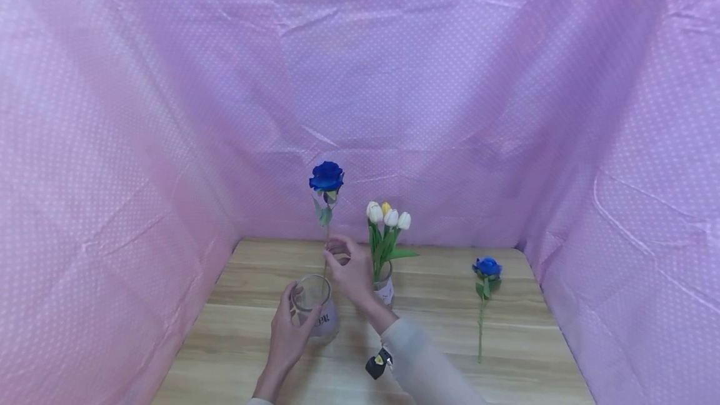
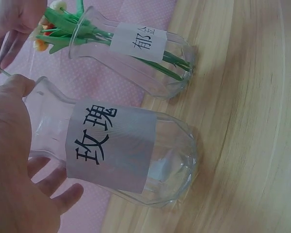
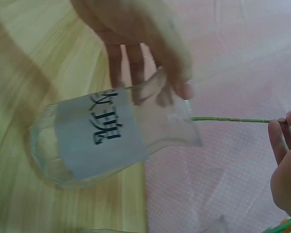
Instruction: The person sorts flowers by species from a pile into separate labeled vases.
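Note:
A clear glass vase (image 1: 325,327) with a paper label stands on the wooden table. My left hand (image 1: 289,333) grips it around the neck, thumb on one side and fingers on the other. In the left wrist view the vase's label (image 2: 111,145) bears black characters. My right hand (image 1: 353,270) pinches the stem of a blue rose (image 1: 326,177), which stands upright over the vase. In the right wrist view the green stem (image 3: 233,119) runs from the fingertips to the vase's mouth, its lower end at the rim.
A second glass vase (image 2: 99,41) holding white and yellow tulips (image 1: 390,217) stands just beyond my right hand. Another blue rose (image 1: 487,269) lies on the table (image 1: 439,317) at the right. Pink dotted cloth (image 1: 394,80) walls the back and both sides.

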`<state>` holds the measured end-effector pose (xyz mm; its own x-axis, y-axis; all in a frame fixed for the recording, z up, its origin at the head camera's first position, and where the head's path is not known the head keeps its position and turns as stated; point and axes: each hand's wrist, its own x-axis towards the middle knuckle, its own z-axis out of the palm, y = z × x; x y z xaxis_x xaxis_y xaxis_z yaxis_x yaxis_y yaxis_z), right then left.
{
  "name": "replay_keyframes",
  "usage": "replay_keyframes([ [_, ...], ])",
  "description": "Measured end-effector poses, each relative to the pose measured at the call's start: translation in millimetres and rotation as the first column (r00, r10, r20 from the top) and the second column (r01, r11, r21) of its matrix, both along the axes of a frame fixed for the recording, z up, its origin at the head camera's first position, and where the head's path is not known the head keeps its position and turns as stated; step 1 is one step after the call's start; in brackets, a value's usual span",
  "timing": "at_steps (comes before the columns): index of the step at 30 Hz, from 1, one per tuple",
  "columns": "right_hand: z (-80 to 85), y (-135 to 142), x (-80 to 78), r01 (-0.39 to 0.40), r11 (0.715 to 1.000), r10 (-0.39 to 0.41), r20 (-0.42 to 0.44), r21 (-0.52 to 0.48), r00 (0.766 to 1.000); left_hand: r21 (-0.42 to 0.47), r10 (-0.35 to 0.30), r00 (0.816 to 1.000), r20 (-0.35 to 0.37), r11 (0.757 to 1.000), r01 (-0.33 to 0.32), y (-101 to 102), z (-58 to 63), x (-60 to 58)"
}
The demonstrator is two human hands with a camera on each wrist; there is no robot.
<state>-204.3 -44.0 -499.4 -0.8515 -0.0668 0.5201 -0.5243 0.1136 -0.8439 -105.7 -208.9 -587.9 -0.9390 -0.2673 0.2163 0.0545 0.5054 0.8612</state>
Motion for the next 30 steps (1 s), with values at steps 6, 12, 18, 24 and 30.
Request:
replay_keyframes([
  [6, -15.4, -5.1, 2.1, -0.006, 1.0, 0.005, 0.04, 0.028, 0.999, -0.005, -0.003, 1.0, -0.012, 1.0, 0.003, -0.3, -2.3, -0.3],
  [12, -26.3, -7.9, 8.1, -0.049, 0.999, 0.046, 0.121, 0.02, 0.992, -0.002, -0.011, 1.0, -0.006, 1.0, 0.011, -1.4, -4.9, -0.5],
  [18, -39.2, -11.5, 14.1, -0.045, 0.998, 0.038, 0.182, 0.034, 0.983, 0.005, -0.019, 1.0, -0.009, 1.0, 0.02, -1.8, -7.3, -0.3],
  [24, -51.1, -14.0, 15.3, 0.019, 0.991, -0.031, 0.089, 0.131, 0.996, 0.009, -0.021, 1.0, -0.01, 1.0, 0.021, -1.5, -7.6, 0.3],
  [30, -56.8, -13.1, 18.5, 0.048, 0.985, -0.052, 0.024, 0.168, 0.998, 0.02, -0.027, 1.0, 0.003, 0.999, 0.026, -0.6, -6.3, 0.4],
])
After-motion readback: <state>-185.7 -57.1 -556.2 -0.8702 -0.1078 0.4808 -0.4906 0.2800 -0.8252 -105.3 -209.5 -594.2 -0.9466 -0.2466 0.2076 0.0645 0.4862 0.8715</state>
